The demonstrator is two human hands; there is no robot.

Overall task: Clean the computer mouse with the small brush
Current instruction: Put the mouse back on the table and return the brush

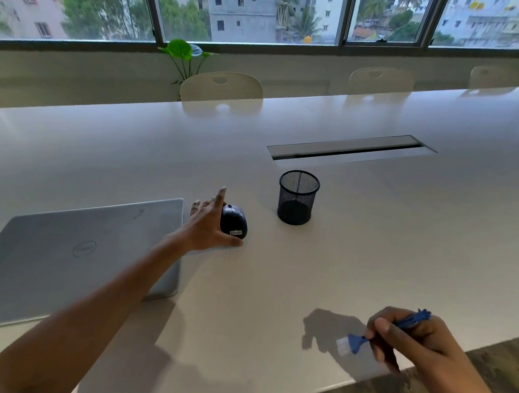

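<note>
A dark computer mouse (234,221) with a small white label lies on the white table (277,287), just right of a closed laptop. My left hand (210,223) reaches around its left side, the thumb touching its near end and the fingers spread behind it. My right hand (410,339) is low at the right, near the table's front edge, and holds a small blue brush (362,341) by its handle. The white bristles point left and hover above the table, well apart from the mouse.
A closed grey laptop (78,253) lies at the left. A black mesh pen cup (297,198) stands right of the mouse. Behind it is a cable slot (351,148) in the table. Chairs (222,87) and a plant (181,54) stand along the far side under windows.
</note>
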